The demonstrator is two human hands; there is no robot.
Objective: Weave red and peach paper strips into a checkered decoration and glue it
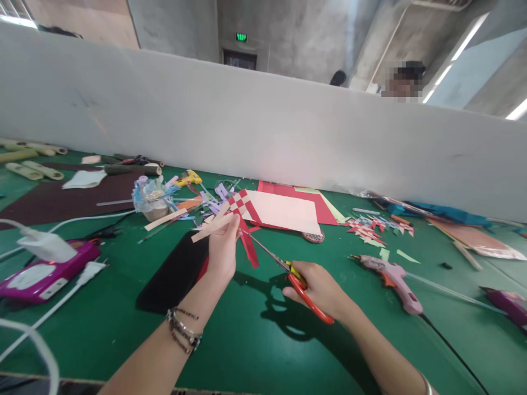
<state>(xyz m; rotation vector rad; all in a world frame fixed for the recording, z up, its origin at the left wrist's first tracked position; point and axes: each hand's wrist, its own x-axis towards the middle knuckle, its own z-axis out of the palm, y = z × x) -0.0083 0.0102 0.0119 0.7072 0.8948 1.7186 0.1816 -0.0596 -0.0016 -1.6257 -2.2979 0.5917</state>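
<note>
Pinched in my left hand (223, 244) is a piece woven from red and cream paper strips (244, 203), checkered in the middle with loose strip ends sticking out. My right hand (323, 288) grips scissors (308, 302) with red and yellow handles. Their blades point up and left, reaching the red strip end beside my left fingers; whether they touch the paper I cannot tell. Beneath my left wrist lies a black flat object (173, 274). Behind the woven piece are cream paper (284, 211) and red sheets (329, 211).
A pink glue gun (391, 280) lies right, below several woven red and white pieces (366, 227). At left are a purple power strip (49, 271) with white cords, a plastic-wrapped cup (152, 200) and a yellow glue gun (189, 178). A white partition (247, 126) runs behind the green table (247, 340).
</note>
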